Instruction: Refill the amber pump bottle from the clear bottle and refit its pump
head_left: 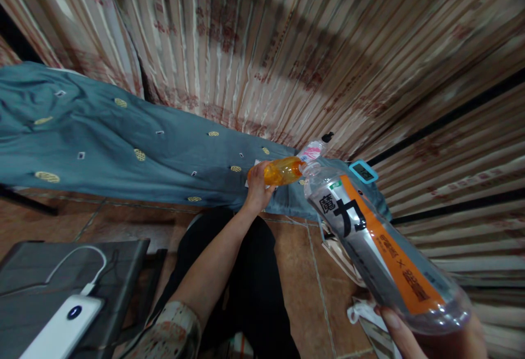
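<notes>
My left hand point(257, 186) is wrapped round the lower part of a small bottle of orange liquid point(284, 172), which lies tilted over the cloth with its neck toward the right. In my right hand point(404, 334), a large clear plastic bottle point(369, 244) with a silver and orange label is gripped near its base. That bottle is tilted, its mouth toward the upper left and close by the orange bottle's neck; I cannot tell whether the two touch. Little or no liquid shows inside the large bottle. Most of my right hand's fingers are hidden behind it.
A teal cloth with yellow prints point(176, 156) covers a narrow surface before a pleated curtain point(262, 47). Behind the bottles are a pump-top bottle point(312, 152) and a blue-framed digital clock point(363, 172). A white power bank point(68, 323) with a cable lies on a grey folding stool point(33, 260).
</notes>
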The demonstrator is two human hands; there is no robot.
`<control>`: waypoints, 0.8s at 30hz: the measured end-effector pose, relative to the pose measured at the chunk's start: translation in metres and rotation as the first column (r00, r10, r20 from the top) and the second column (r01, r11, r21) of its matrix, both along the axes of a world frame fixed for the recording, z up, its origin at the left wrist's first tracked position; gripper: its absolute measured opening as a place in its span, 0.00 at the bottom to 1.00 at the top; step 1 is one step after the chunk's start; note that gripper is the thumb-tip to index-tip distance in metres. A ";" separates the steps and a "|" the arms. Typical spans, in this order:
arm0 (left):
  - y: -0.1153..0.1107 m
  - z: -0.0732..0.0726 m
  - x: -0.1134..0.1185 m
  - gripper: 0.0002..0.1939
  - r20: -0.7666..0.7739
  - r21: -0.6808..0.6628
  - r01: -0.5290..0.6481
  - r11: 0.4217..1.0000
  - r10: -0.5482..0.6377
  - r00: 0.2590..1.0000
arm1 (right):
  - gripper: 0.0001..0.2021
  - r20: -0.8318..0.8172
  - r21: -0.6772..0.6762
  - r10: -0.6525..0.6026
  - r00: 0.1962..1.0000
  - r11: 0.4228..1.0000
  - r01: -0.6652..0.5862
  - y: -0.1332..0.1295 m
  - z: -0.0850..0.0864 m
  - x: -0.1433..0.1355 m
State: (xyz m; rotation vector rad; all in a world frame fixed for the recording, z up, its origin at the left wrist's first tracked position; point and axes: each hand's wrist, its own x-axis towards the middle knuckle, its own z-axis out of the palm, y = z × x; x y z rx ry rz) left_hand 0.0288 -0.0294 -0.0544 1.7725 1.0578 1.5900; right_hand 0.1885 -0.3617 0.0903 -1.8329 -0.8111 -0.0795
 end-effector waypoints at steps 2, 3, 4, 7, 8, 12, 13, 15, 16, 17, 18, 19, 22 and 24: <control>0.000 0.001 0.000 0.37 0.001 -0.005 0.004 1.000 -0.004 1.000 | 0.57 0.034 -0.017 0.005 0.999 1.000 -0.004 0.000 0.000 0.001; 0.000 0.001 0.000 0.37 0.003 -0.009 0.005 1.000 -0.005 1.000 | 0.56 0.055 -0.023 0.011 0.998 1.000 -0.009 0.000 -0.001 0.001; 0.000 0.001 0.000 0.37 0.004 -0.013 0.005 1.000 -0.005 1.000 | 0.56 0.077 -0.024 0.014 0.997 1.000 -0.012 0.000 -0.002 0.002; 0.000 0.001 -0.001 0.37 0.001 -0.018 0.002 1.000 -0.002 1.000 | 0.56 0.104 -0.024 0.026 0.994 0.999 -0.024 -0.001 -0.006 0.007; -0.001 0.001 -0.001 0.37 -0.002 -0.016 0.003 1.000 -0.003 1.000 | 0.56 0.104 -0.027 0.030 0.994 0.999 -0.027 -0.002 -0.008 0.008; -0.001 0.002 -0.001 0.36 -0.012 -0.008 0.004 1.000 -0.004 1.000 | 0.58 0.116 -0.046 0.031 0.993 0.999 -0.026 -0.006 -0.010 0.011; -0.001 0.002 -0.001 0.36 -0.014 -0.011 0.000 1.000 -0.001 1.000 | 0.57 0.110 -0.044 0.034 0.993 0.999 -0.029 -0.006 -0.010 0.010; -0.001 0.002 -0.001 0.36 -0.016 -0.018 -0.003 1.000 0.002 1.000 | 0.57 0.098 -0.030 0.034 0.995 0.999 -0.031 -0.004 -0.008 0.007; -0.002 0.003 -0.001 0.36 -0.017 -0.021 -0.001 1.000 0.001 1.000 | 0.56 0.100 -0.022 0.030 0.995 0.999 -0.028 -0.003 -0.007 0.006; -0.002 0.003 -0.001 0.36 -0.018 -0.023 0.002 1.000 -0.002 1.000 | 0.56 0.105 -0.017 0.026 0.994 1.000 -0.025 -0.003 -0.006 0.006; -0.002 0.003 -0.002 0.36 -0.019 -0.024 0.005 1.000 -0.005 1.000 | 0.56 0.109 -0.018 0.030 0.994 0.999 -0.028 -0.002 -0.005 0.005; -0.002 0.004 -0.002 0.36 -0.018 -0.026 0.006 1.000 -0.006 1.000 | 0.56 0.112 -0.021 0.038 0.993 0.999 -0.036 -0.001 -0.005 0.005; -0.002 0.005 -0.002 0.36 -0.011 -0.029 0.003 1.000 -0.003 1.000 | 0.57 0.121 -0.048 0.067 0.990 0.997 -0.061 -0.002 -0.005 0.007; -0.002 0.005 -0.002 0.36 -0.007 -0.027 0.003 1.000 -0.003 1.000 | 0.56 0.138 -0.061 0.068 0.988 0.996 -0.060 -0.003 -0.006 0.008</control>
